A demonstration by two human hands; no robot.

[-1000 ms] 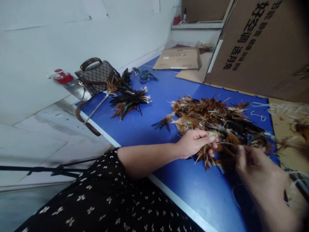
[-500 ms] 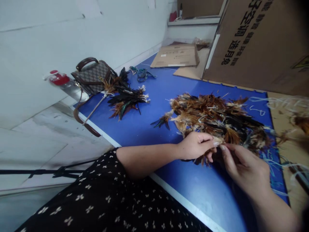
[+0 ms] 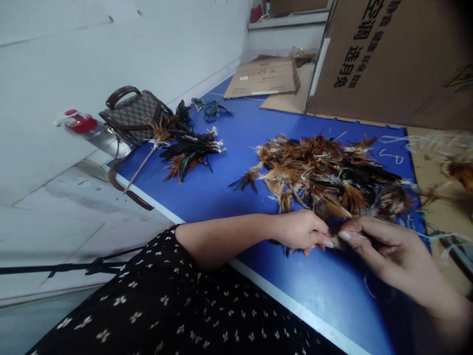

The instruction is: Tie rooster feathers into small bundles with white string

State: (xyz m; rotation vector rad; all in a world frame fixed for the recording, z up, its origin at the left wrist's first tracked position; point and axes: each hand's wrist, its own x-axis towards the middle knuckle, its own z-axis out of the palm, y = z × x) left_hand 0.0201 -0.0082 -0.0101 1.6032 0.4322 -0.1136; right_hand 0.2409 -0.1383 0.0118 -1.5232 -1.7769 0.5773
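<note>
Right of frame centre, pinching a feather tuft [image 3: 336,242] in the left hand [image 3: 303,230], seemingly to steady it for the right hand [image 3: 392,254], pressed together at the fingertips, just below the feather pile [image 3: 318,165].

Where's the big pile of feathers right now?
In the head view, the feather pile lies right of centre on the blue table, just beyond the left hand and right hand.

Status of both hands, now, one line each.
Left hand: closed, holding a feather bundle.
Right hand: thumb and forefinger pinched shut by the bundle's end; what's between them can't be told.
</note>
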